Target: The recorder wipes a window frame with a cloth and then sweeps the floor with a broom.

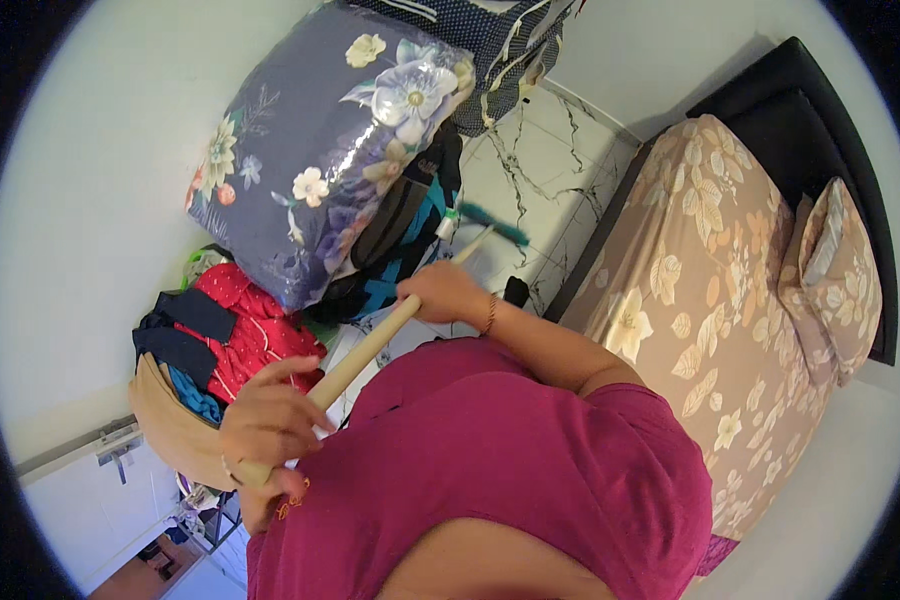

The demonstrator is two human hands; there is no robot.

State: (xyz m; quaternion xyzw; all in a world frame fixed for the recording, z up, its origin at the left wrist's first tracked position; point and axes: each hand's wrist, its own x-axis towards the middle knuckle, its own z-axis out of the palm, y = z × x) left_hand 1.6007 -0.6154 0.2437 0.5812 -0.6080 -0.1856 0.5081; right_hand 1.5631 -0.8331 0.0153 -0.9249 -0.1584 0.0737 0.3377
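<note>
A long-handled broom (365, 360) slants across in front of me, its pale handle running from my left side down to the floor. At the far end of the handle, the narrow green head (495, 223) lies on the white tiles. My right hand (445, 292) is closed around the middle of the handle. Near the handle's upper end, my left hand (275, 415) wraps it loosely, with one finger stretched out along it.
Left of the broom, a plastic-wrapped floral bedding bundle (300, 140) sits above a black and blue bag (400, 245). Red and dark clothes (260, 330) heap over a tan basket (170, 420). A bed (710, 320) stands at right along the marble-veined floor (545, 150).
</note>
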